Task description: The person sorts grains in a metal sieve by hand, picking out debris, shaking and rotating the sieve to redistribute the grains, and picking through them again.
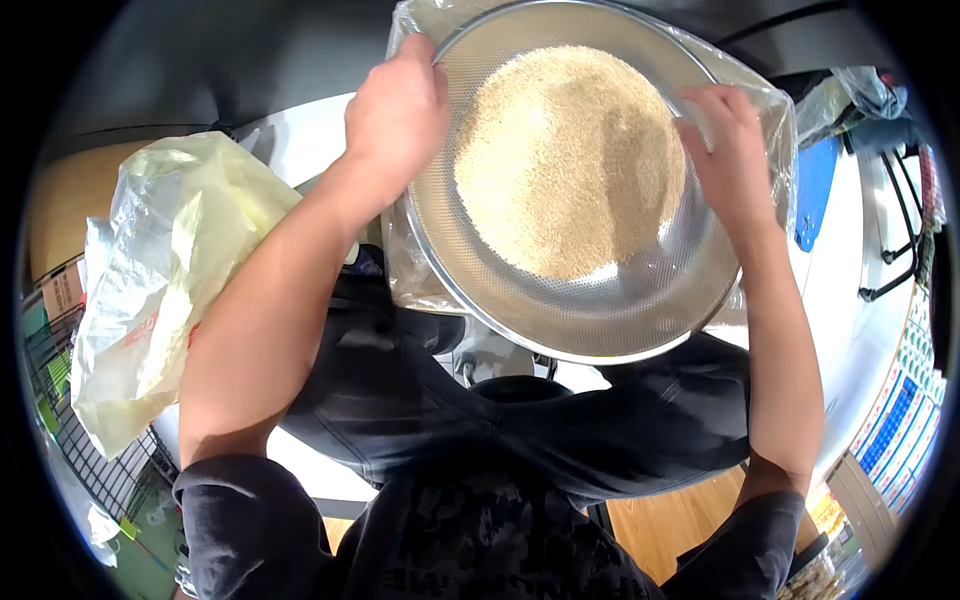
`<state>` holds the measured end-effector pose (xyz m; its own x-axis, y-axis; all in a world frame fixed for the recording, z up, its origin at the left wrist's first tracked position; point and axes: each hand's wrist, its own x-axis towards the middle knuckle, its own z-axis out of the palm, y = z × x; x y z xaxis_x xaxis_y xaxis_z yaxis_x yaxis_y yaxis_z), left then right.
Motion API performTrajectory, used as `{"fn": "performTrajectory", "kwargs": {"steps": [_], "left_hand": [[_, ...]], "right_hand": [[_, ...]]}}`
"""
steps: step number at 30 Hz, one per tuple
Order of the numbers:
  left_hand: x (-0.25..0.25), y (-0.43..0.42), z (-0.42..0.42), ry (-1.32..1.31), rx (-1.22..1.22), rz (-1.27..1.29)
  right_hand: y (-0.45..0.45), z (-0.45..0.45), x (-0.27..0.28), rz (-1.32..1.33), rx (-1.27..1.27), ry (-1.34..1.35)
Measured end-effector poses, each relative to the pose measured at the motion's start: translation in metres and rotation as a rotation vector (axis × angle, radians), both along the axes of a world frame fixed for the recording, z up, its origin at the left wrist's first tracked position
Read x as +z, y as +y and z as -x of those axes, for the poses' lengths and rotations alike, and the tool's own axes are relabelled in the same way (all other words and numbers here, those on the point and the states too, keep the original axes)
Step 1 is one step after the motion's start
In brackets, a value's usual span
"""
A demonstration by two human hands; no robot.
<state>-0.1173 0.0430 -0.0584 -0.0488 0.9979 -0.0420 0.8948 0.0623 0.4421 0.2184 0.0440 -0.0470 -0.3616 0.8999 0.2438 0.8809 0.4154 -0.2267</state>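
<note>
A large round metal sieve (560,320) is held up in front of me, with a heap of pale, grain-like material (570,160) lying in it. My left hand (400,105) is closed on its rim at the upper left. On the right side, my right hand (725,140) has its fingers bent over the rim, thumb toward the inside. Beneath the sieve, a clear plastic bag (780,130) shows around its edges; what the bag holds is hidden.
A pale yellow plastic bag (180,270) hangs beside my left forearm, near a black wire rack (110,480). A blue flat item (818,190) lies at the right on a white surface (845,290). My legs are below the sieve.
</note>
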Motion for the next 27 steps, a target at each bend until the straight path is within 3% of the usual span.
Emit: {"fn": "performTrajectory", "kwargs": {"steps": [4, 6, 9, 19, 27], "left_hand": [[0.007, -0.001, -0.003, 0.009, 0.023, 0.053], [0.013, -0.001, -0.002, 0.023, 0.009, 0.078], [0.02, 0.001, -0.003, 0.081, -0.028, 0.129], [0.04, -0.003, 0.001, 0.273, -0.2, 0.157], [0.04, -0.006, 0.006, 0.216, -0.237, 0.08]], "right_hand": [[0.028, 0.06, -0.008, 0.123, 0.134, 0.11], [0.043, 0.084, -0.007, 0.385, 0.077, 0.157], [0.059, 0.105, -0.015, 0.457, 0.047, 0.171], [0.083, 0.136, -0.046, 0.419, 0.1, 0.116], [0.082, 0.134, -0.053, 0.332, 0.113, 0.06]]}}
